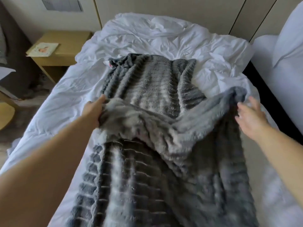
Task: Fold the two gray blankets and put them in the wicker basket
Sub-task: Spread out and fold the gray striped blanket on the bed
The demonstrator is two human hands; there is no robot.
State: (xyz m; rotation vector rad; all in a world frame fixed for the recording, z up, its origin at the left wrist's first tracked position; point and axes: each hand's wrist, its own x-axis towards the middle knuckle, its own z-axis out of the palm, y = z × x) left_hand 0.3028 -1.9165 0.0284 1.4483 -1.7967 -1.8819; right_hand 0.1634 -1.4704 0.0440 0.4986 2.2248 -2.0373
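1. Here's the blanket [147, 89], ribbed and gray. It lies lengthwise down the middle of the bed [65, 102], running from the far half all the way to the near edge of the view.
2. The left hand [93, 110] has the blanket's left edge, with fingers curled into the fluffy fabric and bunching it up.
3. The right hand [251, 117] is out on the right, just beside a raised corner of the blanket. Its fingers look spread, but it's blurred, so I can't tell whether it pinches the fabric or only touches it.
4. Between the two hands a fold is lifted off the bed. It shows the lighter, fluffier underside and drapes across the ribbed face below.
5. A tag [109, 63], white and pink, sits at the blanket's far left corner. It's too small to read.
6. At the far end of the bed, a white duvet [155, 33] lies crumpled, just beyond the blanket.
7. Far left, beside the bed, stands a wooden nightstand [68, 51]. A booklet [44, 49] lies flat on top with a picture on its cover, but the print can't be made out.
8. On the right, a white pillow [288, 40] sits well apart from the blanket.
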